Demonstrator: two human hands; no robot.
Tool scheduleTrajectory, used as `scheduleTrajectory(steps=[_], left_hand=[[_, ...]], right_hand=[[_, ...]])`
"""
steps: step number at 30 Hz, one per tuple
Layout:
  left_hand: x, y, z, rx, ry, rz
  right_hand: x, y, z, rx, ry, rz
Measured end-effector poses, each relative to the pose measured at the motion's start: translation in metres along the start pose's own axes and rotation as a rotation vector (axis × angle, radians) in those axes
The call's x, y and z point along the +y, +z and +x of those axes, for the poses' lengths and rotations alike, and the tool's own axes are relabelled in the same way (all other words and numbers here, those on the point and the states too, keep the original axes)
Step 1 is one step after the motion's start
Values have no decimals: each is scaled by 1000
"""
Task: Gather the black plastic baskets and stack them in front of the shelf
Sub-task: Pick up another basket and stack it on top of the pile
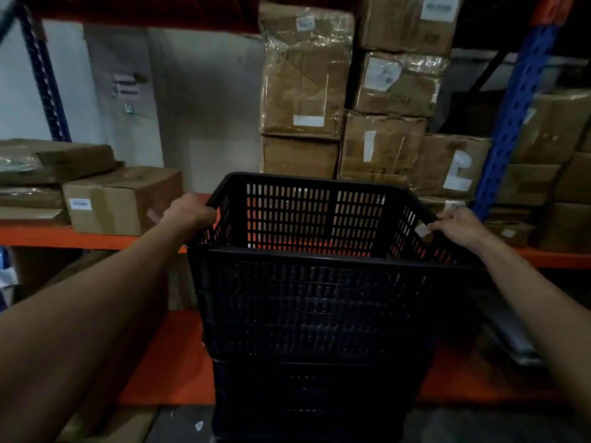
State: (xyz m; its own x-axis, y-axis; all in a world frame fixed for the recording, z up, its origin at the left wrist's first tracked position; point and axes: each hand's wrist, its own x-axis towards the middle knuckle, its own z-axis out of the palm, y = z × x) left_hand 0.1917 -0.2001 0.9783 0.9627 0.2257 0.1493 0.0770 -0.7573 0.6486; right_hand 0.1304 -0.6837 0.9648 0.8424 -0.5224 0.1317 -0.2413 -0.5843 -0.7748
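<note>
A black plastic basket [315, 215] with slotted walls sits on top of a stack of black baskets [316, 372] standing in front of the shelf [96, 239]. My left hand [188, 211] grips the top basket's left rim. On the right rim, my right hand [459, 227] grips with fingers curled over the edge, next to a small white tag. The top basket is empty, and the lower part of the stack fades into shadow at the bottom of the view.
Orange shelf beams run behind the stack. Cardboard boxes [123, 199] lie on the shelf at left, and a tall pile of taped boxes [351, 100] stands behind the basket. A blue upright post [511, 123] rises at right.
</note>
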Motion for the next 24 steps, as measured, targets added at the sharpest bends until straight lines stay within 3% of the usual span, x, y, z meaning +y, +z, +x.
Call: scheduleTrajectory(steps=[15, 20, 24], left_hand=[[0, 23, 5, -27, 68, 197], [3, 29, 8, 14, 106, 244], [15, 33, 7, 24, 115, 287]], right_hand=[[6, 4, 20, -50, -19, -75], [-4, 6, 17, -52, -110, -497], [-5, 12, 16, -178, -107, -627]])
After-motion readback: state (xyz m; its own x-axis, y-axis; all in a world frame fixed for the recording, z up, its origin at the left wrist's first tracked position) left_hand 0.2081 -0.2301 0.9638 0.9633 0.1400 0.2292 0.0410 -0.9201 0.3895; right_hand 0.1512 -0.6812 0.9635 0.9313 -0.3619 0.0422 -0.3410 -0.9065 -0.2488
